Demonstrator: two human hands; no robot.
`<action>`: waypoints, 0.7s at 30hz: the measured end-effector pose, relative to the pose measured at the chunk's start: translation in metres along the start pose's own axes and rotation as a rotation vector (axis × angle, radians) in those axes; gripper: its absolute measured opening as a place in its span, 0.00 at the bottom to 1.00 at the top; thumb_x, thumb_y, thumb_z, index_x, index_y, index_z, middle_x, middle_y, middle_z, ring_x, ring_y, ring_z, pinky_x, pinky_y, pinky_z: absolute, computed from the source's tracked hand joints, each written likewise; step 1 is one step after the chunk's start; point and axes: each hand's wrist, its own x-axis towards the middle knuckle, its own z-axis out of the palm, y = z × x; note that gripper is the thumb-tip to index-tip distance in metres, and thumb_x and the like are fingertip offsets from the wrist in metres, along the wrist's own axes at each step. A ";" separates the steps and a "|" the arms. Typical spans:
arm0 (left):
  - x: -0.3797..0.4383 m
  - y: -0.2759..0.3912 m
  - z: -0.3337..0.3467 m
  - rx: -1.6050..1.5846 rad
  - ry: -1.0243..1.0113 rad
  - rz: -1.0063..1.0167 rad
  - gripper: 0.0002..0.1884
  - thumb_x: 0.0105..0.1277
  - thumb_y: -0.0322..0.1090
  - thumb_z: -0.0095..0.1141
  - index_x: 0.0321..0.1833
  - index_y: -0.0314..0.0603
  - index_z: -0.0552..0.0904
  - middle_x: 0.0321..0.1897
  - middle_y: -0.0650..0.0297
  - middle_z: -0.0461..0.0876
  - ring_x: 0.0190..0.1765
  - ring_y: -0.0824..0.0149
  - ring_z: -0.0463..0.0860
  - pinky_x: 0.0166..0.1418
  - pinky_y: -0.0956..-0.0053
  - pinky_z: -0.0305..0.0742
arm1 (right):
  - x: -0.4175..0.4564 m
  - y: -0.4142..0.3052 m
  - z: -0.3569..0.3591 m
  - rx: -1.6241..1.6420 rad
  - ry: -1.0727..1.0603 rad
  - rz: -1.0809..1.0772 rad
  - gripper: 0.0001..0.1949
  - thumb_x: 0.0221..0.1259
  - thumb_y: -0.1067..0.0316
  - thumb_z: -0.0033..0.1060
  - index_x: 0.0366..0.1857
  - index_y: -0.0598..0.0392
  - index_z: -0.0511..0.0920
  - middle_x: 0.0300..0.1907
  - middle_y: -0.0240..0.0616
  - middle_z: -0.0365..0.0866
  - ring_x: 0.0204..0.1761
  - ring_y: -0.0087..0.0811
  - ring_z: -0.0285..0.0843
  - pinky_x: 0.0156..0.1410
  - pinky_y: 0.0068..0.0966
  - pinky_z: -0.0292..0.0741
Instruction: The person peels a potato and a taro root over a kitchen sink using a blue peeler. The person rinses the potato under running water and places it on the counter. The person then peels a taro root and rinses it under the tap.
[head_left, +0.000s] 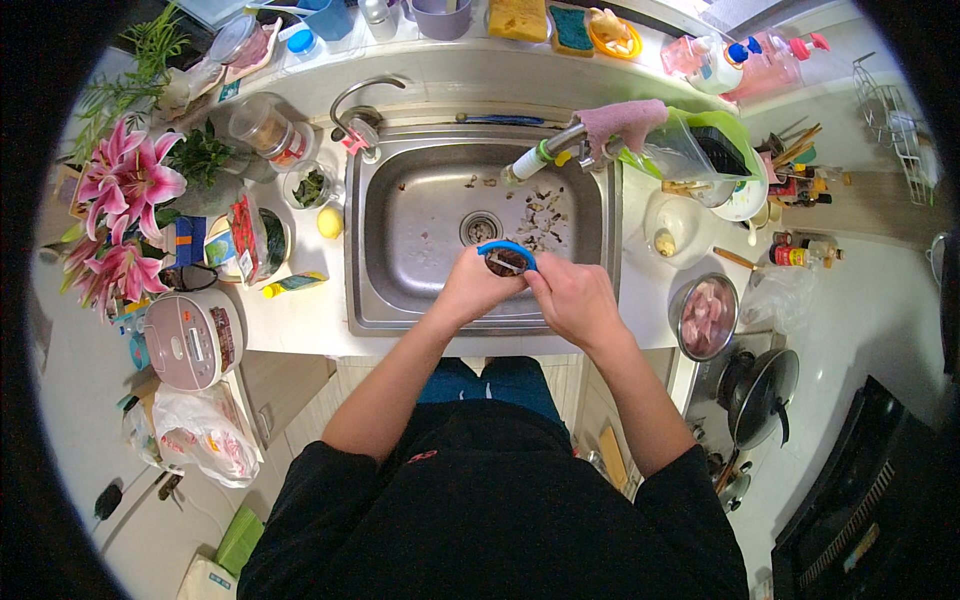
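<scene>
Over the near part of the stainless steel sink (420, 247), my left hand (478, 286) grips a dark brown piece of root vegetable (495, 266), mostly hidden by fingers; its exact kind is unclear. My right hand (576, 298) holds a blue-framed peeler (510, 246), whose metal blade lies across the brown surface. Both hands are close together, with the right thumb at the frame's end. Brown and pale peelings (544, 214) lie scattered on the sink floor, right of the drain strainer (480, 227). Some scraps sit in the strainer.
A faucet with a white nozzle (529, 163) reaches over the sink's right side, a pink cloth (622, 124) draped on it. A lemon (330, 223) and rice cooker (193, 339) stand left. Right are a bowl of raw meat (705, 315) and a lidded pan (763, 397).
</scene>
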 end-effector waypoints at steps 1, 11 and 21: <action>0.000 -0.003 0.001 -0.037 0.019 0.027 0.13 0.55 0.28 0.74 0.42 0.40 0.84 0.35 0.67 0.87 0.38 0.78 0.81 0.43 0.76 0.79 | 0.000 0.000 0.001 0.002 -0.001 0.001 0.10 0.71 0.61 0.58 0.33 0.53 0.74 0.28 0.45 0.82 0.30 0.52 0.81 0.33 0.47 0.76; 0.002 -0.005 0.004 -0.055 0.077 0.138 0.14 0.53 0.25 0.72 0.41 0.38 0.83 0.32 0.68 0.85 0.37 0.79 0.79 0.42 0.78 0.77 | 0.000 0.000 -0.005 0.006 -0.052 0.025 0.11 0.75 0.59 0.53 0.34 0.53 0.74 0.28 0.48 0.83 0.30 0.54 0.82 0.34 0.49 0.76; 0.001 -0.001 0.004 -0.096 0.098 0.188 0.14 0.52 0.24 0.72 0.40 0.38 0.82 0.32 0.68 0.85 0.37 0.79 0.79 0.43 0.78 0.77 | -0.001 -0.004 -0.006 0.058 -0.012 0.048 0.12 0.75 0.59 0.52 0.35 0.54 0.73 0.28 0.49 0.83 0.31 0.56 0.81 0.35 0.50 0.76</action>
